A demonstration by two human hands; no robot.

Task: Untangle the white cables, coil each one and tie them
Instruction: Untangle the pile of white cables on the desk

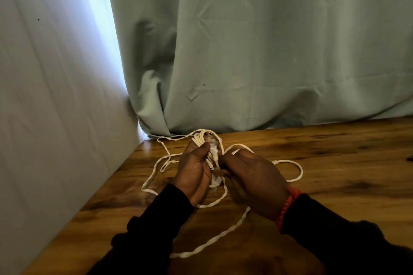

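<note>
White cables lie tangled in loose loops on the wooden table. My left hand grips a bunch of gathered cable strands, which stick out above its fingers near the curtain. A clear plug end hangs between both hands. My right hand pinches the strands beside that plug, its fingertips hidden behind the cable. One flat strand trails toward me under my right wrist. Another loop lies to the right of my right hand.
A pale green curtain hangs along the table's far edge. A white wall borders the table on the left. A small dark object sits at the right edge of the view. An orange band circles my right wrist.
</note>
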